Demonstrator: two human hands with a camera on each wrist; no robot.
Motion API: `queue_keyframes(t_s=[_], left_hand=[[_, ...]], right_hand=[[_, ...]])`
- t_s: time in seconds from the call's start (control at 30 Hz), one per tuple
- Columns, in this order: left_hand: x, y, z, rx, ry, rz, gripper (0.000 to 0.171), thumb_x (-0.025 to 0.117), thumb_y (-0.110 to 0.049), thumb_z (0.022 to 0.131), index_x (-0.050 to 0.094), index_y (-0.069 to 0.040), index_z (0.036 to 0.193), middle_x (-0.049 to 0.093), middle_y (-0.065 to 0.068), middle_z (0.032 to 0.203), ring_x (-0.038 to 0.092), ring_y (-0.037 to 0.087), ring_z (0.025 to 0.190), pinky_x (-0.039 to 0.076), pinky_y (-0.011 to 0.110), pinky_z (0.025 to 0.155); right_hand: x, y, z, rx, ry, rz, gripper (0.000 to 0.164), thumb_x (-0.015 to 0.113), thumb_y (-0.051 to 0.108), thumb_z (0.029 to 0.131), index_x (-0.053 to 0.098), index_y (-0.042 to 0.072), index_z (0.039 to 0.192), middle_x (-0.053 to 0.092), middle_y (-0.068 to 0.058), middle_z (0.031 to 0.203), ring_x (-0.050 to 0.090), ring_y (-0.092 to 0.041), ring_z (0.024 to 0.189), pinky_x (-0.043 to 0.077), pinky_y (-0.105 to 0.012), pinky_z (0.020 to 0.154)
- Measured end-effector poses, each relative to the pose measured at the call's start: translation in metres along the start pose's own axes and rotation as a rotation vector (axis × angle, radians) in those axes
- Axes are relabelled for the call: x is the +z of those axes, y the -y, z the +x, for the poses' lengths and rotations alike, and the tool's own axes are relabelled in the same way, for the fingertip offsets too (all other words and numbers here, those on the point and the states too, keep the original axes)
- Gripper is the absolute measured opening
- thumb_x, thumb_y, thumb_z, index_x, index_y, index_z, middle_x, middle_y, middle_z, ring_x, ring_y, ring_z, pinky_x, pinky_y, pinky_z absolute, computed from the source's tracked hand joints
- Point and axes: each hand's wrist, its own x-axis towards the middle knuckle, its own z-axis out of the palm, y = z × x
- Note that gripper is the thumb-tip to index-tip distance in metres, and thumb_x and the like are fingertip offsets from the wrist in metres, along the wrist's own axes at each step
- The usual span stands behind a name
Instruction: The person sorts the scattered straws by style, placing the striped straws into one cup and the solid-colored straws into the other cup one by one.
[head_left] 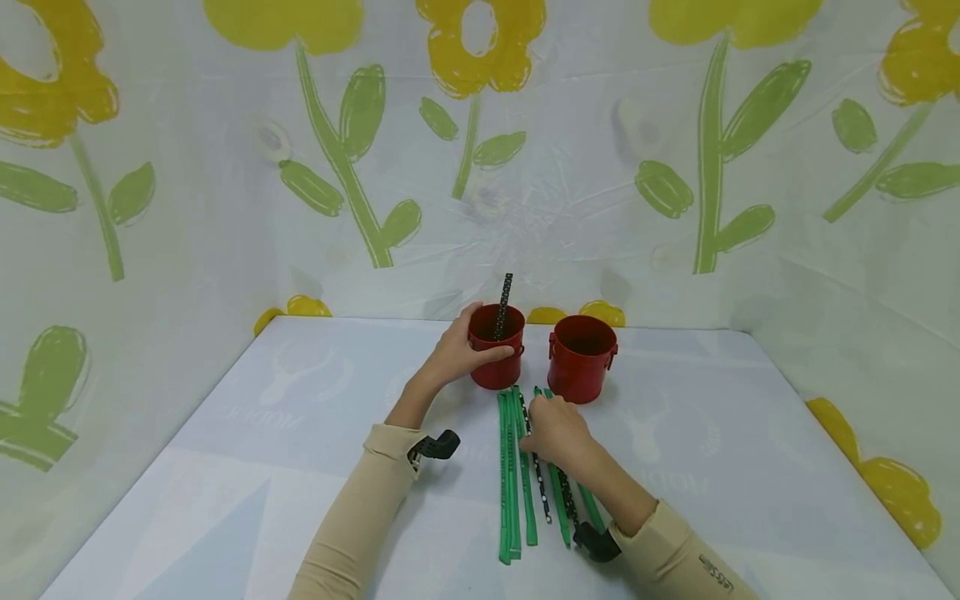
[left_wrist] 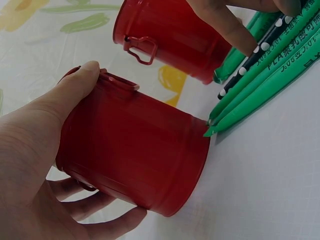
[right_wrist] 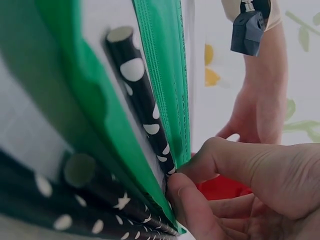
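Observation:
My left hand (head_left: 463, 348) holds the left red bucket (head_left: 498, 374) from its left side, thumb across the front, other fingers around the far side. A black patterned straw (head_left: 505, 297) stands leaning in that bucket. In front of the buckets, my right hand (head_left: 558, 429) pinches a black straw with white dots (right_wrist: 145, 107) between thumb and forefinger, low over the row. Green wrapped straws (head_left: 510, 483) marked PLA lie on both sides of it. More black straws (right_wrist: 95, 190), one with white stars, lie beside these in the right wrist view.
A second red bucket (head_left: 576, 372) with side handles stands to the right of the first, near the table's back edge. The white table (head_left: 247, 500) meets a flower-printed curtain (head_left: 555, 192) behind and at both sides. Wrist cameras (head_left: 438, 446) sit on both forearms.

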Motion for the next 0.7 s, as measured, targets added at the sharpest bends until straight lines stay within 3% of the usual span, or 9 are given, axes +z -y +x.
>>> queue_keyframes(t_s=[0.4, 0.7], left_hand=[[0.0010, -0.0021, 0.0009, -0.012, 0.004, 0.000, 0.098, 0.071, -0.055, 0.067, 0.019, -0.023, 0.143, 0.041, -0.006, 0.136, 0.042, 0.016, 0.124, 0.047, 0.042, 0.094], [0.0004, 0.0008, 0.0022, 0.000, 0.013, -0.004, 0.096, 0.071, -0.057, 0.066, 0.018, -0.031, 0.142, 0.040, -0.006, 0.137, 0.041, 0.015, 0.124, 0.046, 0.042, 0.094]], right_hand=[[-0.0025, -0.0074, 0.0028, -0.010, 0.013, 0.049, 0.036, 0.079, 0.029, 0.067, 0.065, 0.006, 0.091, 0.055, -0.004, 0.060, 0.053, -0.016, 0.050, 0.046, -0.021, 0.047], [-0.0097, -0.0087, 0.0030, -0.011, 0.010, 0.145, 0.050, 0.077, 0.029, 0.069, 0.063, 0.005, 0.111, 0.062, -0.005, 0.068, 0.057, -0.015, 0.044, 0.047, -0.018, 0.044]])
